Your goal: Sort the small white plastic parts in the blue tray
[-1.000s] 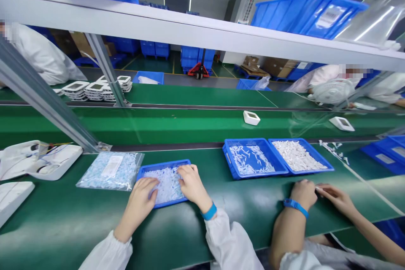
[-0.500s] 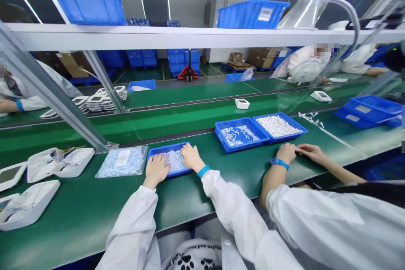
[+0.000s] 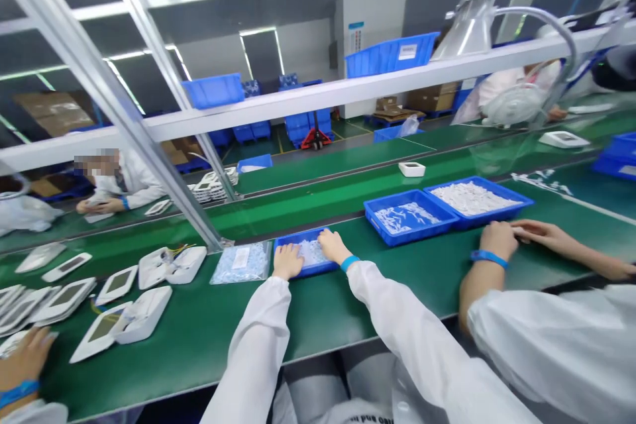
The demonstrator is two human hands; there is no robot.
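Both my hands rest in a small blue tray (image 3: 298,269) filled with tiny white plastic parts (image 3: 311,252). My left hand (image 3: 287,261) lies at the tray's left end, fingers curled down onto the parts. At the tray's right end my right hand (image 3: 332,246), with a blue wristband, has its fingers bent into the parts. What either hand holds, if anything, is hidden. A clear bag of small white parts (image 3: 240,263) lies just left of the tray on the green belt (image 3: 209,331).
Two larger blue trays (image 3: 410,216) (image 3: 477,197) of white parts stand to the right. A co-worker's hands (image 3: 501,238) rest on the belt beside me. White device housings (image 3: 124,324) lie at left. Another person's hand (image 3: 24,361) shows at the lower left. Metal frame posts rise behind.
The view has pulled back and tilted up, showing more of the line and the housings at left. My hands have stayed in the small blue tray.
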